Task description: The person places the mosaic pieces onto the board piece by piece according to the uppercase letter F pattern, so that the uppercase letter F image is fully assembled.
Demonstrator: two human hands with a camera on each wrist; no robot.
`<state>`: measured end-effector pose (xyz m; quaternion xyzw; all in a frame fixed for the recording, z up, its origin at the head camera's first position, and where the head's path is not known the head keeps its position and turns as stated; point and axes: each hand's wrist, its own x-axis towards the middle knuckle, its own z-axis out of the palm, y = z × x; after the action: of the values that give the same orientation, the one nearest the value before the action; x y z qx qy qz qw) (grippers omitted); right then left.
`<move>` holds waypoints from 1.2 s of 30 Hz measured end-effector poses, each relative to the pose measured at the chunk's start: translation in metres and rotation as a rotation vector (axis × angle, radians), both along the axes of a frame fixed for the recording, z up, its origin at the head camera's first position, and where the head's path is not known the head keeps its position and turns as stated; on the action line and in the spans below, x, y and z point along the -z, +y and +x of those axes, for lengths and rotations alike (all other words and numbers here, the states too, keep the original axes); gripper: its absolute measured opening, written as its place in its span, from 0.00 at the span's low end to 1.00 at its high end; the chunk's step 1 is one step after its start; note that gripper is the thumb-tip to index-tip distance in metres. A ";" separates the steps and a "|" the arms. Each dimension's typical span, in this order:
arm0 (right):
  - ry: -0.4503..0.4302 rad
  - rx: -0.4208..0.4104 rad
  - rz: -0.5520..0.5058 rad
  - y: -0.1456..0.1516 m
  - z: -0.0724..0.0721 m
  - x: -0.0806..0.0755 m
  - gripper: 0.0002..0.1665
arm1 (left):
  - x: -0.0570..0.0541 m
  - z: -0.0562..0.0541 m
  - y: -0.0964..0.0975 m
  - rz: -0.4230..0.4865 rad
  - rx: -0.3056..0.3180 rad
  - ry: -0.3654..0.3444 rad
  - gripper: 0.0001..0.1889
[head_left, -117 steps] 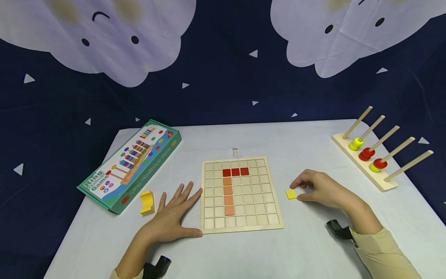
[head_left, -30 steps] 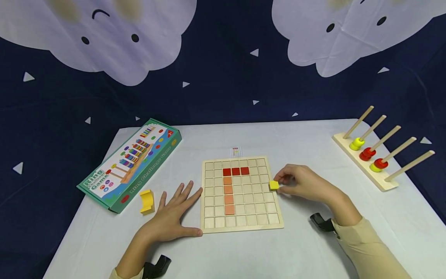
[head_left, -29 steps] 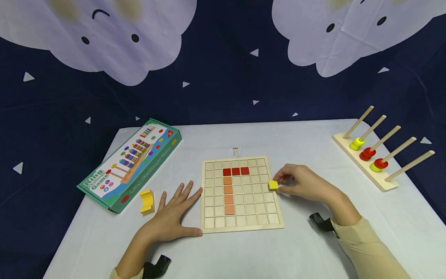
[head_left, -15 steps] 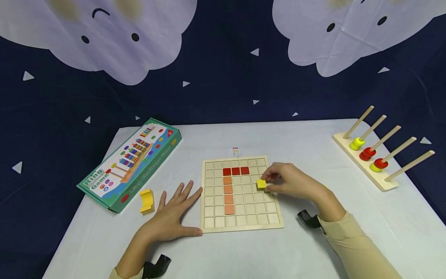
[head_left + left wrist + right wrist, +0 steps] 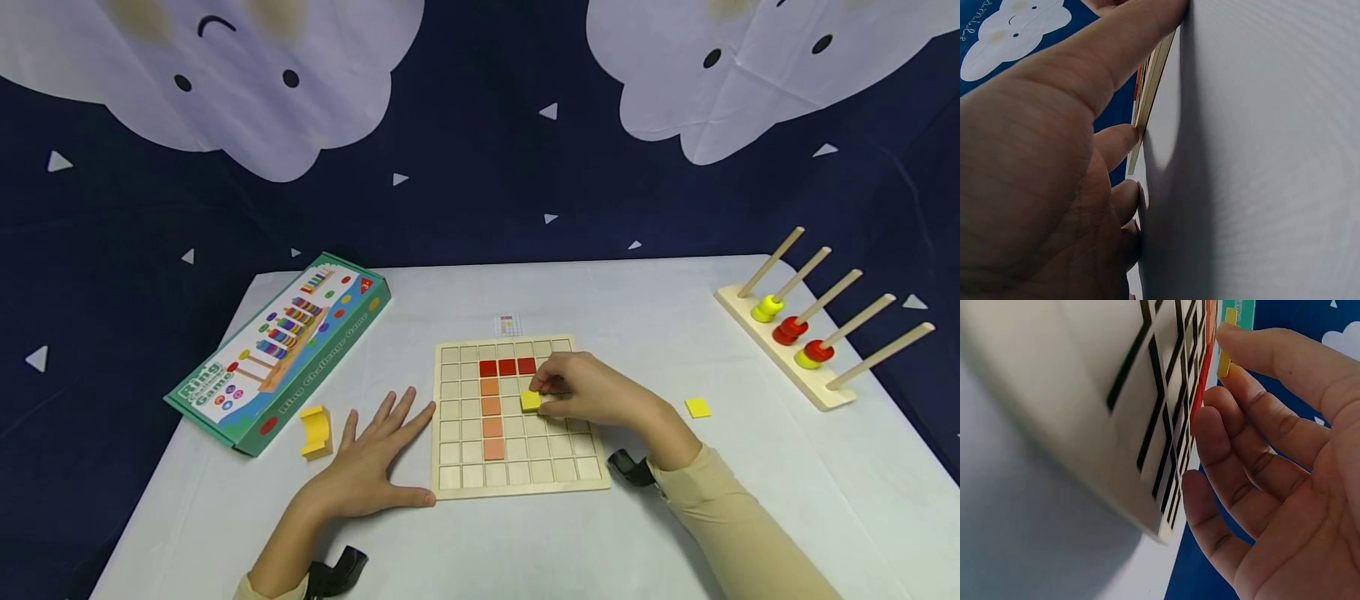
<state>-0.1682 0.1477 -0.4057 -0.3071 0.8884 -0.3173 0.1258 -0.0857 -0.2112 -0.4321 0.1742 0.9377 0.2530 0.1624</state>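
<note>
Between thumb and index finger my right hand (image 5: 592, 390) pinches a yellow square tile (image 5: 530, 402), over the middle of the wooden grid board (image 5: 555, 467). In the right wrist view the tile (image 5: 1228, 344) is seen edge-on, apart from the board's surface. A row of red tiles (image 5: 507, 367) lies near the board's top, with a column of orange tiles (image 5: 491, 406) running down below its left end. My left hand (image 5: 367, 467) lies spread on the table, thumb and index fingertip touching the board's left edge. Another yellow tile (image 5: 697, 407) lies on the table right of the board.
A small printed card (image 5: 507, 325) lies just behind the board. To the left are a green game box (image 5: 281, 350) and a curved yellow block (image 5: 317, 432). At the right stands a wooden peg rack (image 5: 817, 379) with red and yellow rings. A dark cloth hangs behind the table.
My right hand has carried the yellow tile leftward from the table over the board's edge to its middle. Another yellow tile has come into view behind it. My left hand stays put.
</note>
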 end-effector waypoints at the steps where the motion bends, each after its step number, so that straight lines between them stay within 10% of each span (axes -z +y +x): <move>1: 0.002 -0.001 0.003 -0.002 0.000 0.000 0.11 | 0.000 0.000 0.000 0.001 0.001 0.001 0.62; 36: -0.018 0.004 0.049 -0.024 -0.004 0.005 0.10 | 0.002 0.000 -0.002 0.008 0.007 0.000 0.62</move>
<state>-0.1723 0.1236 -0.4108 -0.2991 0.8953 -0.2984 0.1409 -0.0858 -0.2133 -0.4343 0.1781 0.9361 0.2562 0.1623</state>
